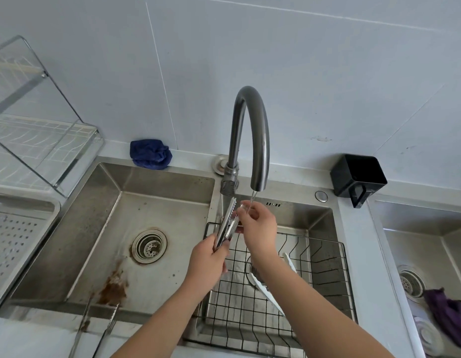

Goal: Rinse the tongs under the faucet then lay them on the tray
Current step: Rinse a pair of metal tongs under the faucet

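**Tongs rinsed at a kitchen sink:** A pair of metal tongs (228, 220) is held above the divide between two sink basins, at the thin stream of water (252, 198) running from the arched faucet (251, 130). The handle end is gripped by the left hand (208, 262), its fingers wrapped round it. The tip of one arm is pinched in the curled fingers of the right hand (259, 228), right at the stream. The tongs are tilted, with the tips pointed up and away toward the faucet's base.

Below the hands, a black wire rack (314, 280) is seated in the right basin, and white plastic tongs (268, 294) are lying in it. A second pair of metal tongs (107, 329) is laid across the front edge of the left basin (159, 210). A perforated tray (15, 241) is seen at far left, below a dish rack (43, 130). A blue cloth (150, 156) and a black container (358, 177) are set on the worktop (353, 236) near the wall.
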